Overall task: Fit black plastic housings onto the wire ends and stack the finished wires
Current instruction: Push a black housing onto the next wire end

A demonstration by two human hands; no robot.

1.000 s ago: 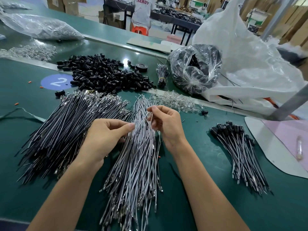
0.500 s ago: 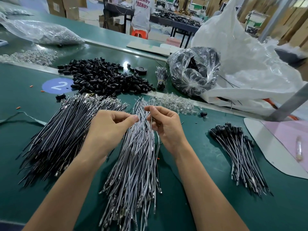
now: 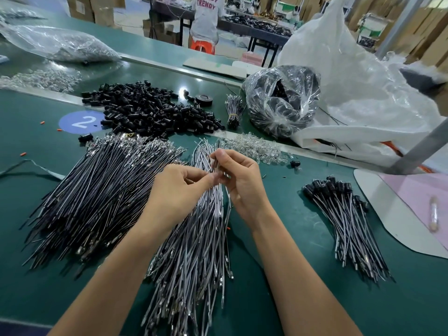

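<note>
Left hand (image 3: 180,187) & right hand (image 3: 238,177) meet fingertip to fingertip, both pinched on thin grey wire ends (image 3: 214,163) above grey wire pile (image 3: 194,243) on green counter (image 3: 278,275).

Black housings (image 3: 155,112): loose heap of small tubes, 11 o'clock.
Grey wires (image 3: 194,238): long fanned pile, centre toward 6 o'clock, metal terminals on the ends.
Dark wires (image 3: 97,197): broad pile, 9 o'clock.
Finished wires (image 3: 344,219): stacked at 3 o'clock, housings on their far ends.
</note>
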